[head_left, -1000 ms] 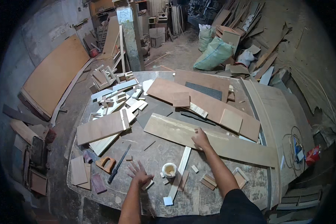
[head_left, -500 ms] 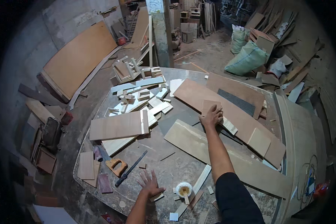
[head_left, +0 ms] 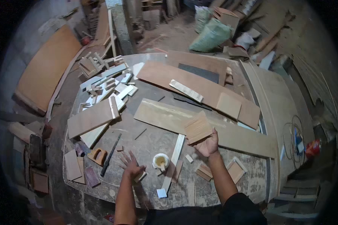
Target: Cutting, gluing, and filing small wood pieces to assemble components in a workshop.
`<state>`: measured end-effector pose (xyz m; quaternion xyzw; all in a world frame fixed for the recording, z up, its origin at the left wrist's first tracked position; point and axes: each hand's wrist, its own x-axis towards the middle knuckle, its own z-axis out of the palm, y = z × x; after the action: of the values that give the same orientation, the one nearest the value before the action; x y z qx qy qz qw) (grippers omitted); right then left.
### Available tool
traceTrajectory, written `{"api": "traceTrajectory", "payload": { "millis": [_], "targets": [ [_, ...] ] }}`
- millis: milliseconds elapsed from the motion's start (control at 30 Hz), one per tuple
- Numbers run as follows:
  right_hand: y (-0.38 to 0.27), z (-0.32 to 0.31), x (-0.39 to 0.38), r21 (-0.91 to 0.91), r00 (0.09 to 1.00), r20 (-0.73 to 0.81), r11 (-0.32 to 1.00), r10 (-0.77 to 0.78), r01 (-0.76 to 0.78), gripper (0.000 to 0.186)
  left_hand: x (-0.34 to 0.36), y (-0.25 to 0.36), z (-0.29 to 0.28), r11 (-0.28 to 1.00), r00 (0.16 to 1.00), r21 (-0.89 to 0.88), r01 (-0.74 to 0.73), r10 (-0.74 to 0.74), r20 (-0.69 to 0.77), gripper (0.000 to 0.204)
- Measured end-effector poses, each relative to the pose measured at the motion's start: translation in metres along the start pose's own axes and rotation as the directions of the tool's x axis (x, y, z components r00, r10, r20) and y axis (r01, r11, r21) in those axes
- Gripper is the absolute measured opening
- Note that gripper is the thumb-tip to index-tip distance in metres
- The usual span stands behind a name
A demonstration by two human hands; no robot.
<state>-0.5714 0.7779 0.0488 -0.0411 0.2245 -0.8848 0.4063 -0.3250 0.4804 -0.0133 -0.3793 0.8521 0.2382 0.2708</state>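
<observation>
My right hand (head_left: 208,144) grips a small square wooden board (head_left: 198,128) by its lower right corner, raised above the long pale plank (head_left: 165,114). My left hand (head_left: 130,164) is spread over the workbench with its fingers apart, and a small wood piece (head_left: 140,176) shows beside its thumb. Between the hands stands a white tub of yellowish glue (head_left: 160,162) with a stick in it. A narrow pale strip (head_left: 174,161) runs right beside the tub. Left of my left hand lie a dark metal bar (head_left: 110,155) and a saw with an orange-brown handle (head_left: 97,156).
Wood offcuts and small frames pile up at the bench's far left, behind a wide board (head_left: 92,117). A long reddish-brown panel (head_left: 202,90) crosses the far side, carrying a pale strip (head_left: 186,91) and a square piece (head_left: 229,105). Green sacks (head_left: 211,36) stand on the floor beyond.
My right hand has lifted the square board off the reddish-brown panel and brought it nearer. The view has swung to the right. My left hand stays spread over the bench.
</observation>
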Motion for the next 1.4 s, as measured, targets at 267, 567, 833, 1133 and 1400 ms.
{"api": "traceTrajectory", "payload": {
  "millis": [267, 567, 833, 1133, 1400],
  "targets": [
    [0.088, -0.024, -0.19, -0.024, 0.916, -0.374, 0.986, 0.142, -0.163, 0.071, 0.035, -0.053, 0.032, 0.955, 0.944, -0.143, -0.26, 0.22, -0.247, 0.124],
    [0.116, -0.064, -0.252, -0.782, 0.834, -0.542, 0.3, 0.102, -0.545, 0.046, -0.038, -0.097, 0.059, 0.752, 0.63, -0.344, -0.563, 0.12, -0.767, 0.021],
    [0.102, -0.047, -0.239, -0.924, 0.922, -0.298, -0.166, -0.248, -0.344, 0.04, -0.123, -0.102, 0.072, 0.769, 0.545, -0.314, -0.557, 0.052, -0.837, 0.024],
    [0.069, -0.041, -0.193, -0.726, 0.883, -0.053, -0.589, -0.467, -0.356, 0.037, -0.166, -0.109, 0.089, 0.833, 0.67, -0.112, -0.543, 0.349, -0.655, 0.022],
    [0.07, -0.034, -0.208, -0.777, 0.901, -0.043, -0.553, -0.431, -0.301, 0.027, -0.22, -0.012, 0.141, 0.523, 0.538, -0.136, -0.841, 0.783, -0.313, 0.018]
  ]
}}
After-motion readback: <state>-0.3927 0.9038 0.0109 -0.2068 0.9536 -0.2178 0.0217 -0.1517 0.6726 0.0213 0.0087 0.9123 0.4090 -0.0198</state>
